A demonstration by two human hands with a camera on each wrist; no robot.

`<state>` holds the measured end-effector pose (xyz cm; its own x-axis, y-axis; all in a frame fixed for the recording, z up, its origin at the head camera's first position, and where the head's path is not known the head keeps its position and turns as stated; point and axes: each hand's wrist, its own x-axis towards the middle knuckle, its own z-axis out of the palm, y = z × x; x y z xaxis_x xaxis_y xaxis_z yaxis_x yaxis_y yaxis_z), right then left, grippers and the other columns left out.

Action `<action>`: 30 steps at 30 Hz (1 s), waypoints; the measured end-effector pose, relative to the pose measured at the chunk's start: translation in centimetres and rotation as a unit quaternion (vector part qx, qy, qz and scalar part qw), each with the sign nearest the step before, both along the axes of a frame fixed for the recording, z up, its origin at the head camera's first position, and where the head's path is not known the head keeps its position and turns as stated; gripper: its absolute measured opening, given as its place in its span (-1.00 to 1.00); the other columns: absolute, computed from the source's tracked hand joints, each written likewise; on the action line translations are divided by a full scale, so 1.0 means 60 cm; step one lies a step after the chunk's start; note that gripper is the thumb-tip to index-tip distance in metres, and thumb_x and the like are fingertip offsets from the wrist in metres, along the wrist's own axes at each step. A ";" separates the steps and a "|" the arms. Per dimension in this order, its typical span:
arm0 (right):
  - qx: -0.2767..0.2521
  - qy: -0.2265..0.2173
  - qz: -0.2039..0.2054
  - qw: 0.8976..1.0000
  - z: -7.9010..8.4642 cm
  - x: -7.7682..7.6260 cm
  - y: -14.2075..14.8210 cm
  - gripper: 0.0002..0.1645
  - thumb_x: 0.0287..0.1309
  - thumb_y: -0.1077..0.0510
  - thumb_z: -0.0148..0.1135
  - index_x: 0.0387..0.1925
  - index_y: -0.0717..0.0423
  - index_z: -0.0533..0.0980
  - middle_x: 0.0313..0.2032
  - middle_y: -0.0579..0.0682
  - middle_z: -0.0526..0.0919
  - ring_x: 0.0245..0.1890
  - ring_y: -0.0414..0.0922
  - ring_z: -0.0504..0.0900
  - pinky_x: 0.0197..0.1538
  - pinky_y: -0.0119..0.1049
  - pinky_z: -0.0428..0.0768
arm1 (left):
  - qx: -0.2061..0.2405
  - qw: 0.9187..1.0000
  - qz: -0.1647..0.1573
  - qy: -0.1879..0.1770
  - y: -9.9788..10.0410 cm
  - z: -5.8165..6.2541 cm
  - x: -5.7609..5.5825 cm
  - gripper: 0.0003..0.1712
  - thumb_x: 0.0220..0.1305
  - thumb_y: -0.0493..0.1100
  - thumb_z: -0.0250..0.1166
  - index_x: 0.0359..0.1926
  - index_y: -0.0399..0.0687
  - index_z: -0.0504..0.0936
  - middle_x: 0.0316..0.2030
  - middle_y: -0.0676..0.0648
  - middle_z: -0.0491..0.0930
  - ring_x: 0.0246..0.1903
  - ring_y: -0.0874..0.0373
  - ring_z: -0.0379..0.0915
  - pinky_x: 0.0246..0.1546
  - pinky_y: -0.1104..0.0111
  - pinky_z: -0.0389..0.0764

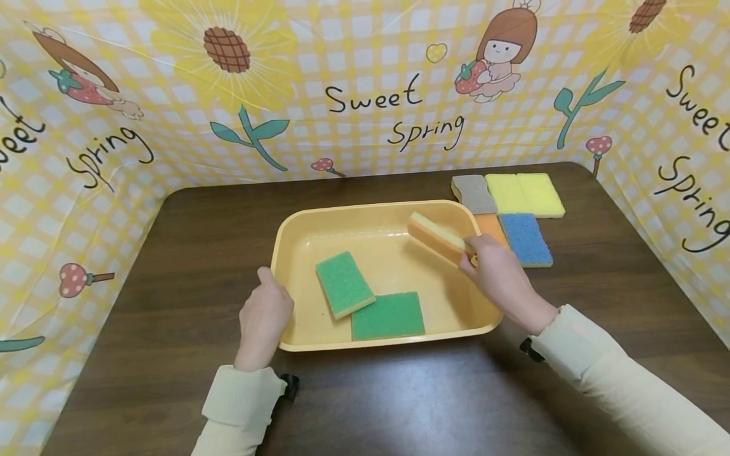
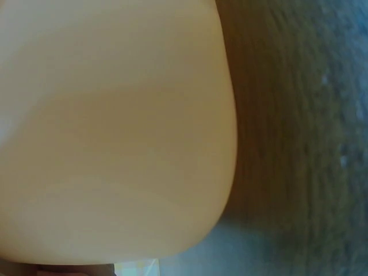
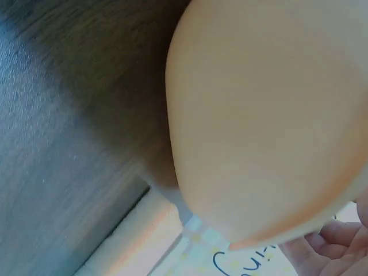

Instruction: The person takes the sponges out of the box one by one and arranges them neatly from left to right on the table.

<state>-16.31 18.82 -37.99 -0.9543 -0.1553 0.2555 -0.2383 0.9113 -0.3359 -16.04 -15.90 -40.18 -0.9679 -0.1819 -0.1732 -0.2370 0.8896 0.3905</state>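
A yellow plastic basin (image 1: 388, 221) stands on the table, with two green-topped sponges (image 1: 345, 283) lying in it, one overlapping the other. My left hand (image 1: 265, 316) grips the basin's left rim; its fingertips are hidden. Over the right part of the basin, my right hand (image 1: 496, 269) pinches an orange sponge with a pale yellow face (image 1: 436, 237) by one end, tilted. The left wrist view is mostly filled by the basin's outer wall (image 2: 126, 138). Fingers of my right hand (image 3: 330, 247) show at the lower right of the right wrist view, beside the basin wall (image 3: 259, 126).
Right of the basin lie a grey sponge (image 1: 474, 193), yellow sponges (image 1: 523, 194), a blue sponge (image 1: 526, 239) and an orange one (image 1: 488, 224) partly hidden behind the rim and hand. A patterned cloth (image 1: 371, 50) hangs behind the dark wooden table (image 1: 160, 304) and along both sides.
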 end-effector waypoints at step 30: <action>-0.109 0.033 -0.074 0.991 0.048 0.014 0.052 -0.64 0.10 0.28 0.02 -0.09 0.35 0.56 -0.24 0.27 0.64 -0.29 0.12 0.67 -0.26 -0.04 0.60 | -0.001 1.000 0.004 -0.006 0.002 0.000 0.000 -0.63 0.41 -0.21 -0.17 0.09 -0.41 0.09 -0.53 -0.28 0.46 -0.63 -0.03 0.42 -0.70 0.27 0.30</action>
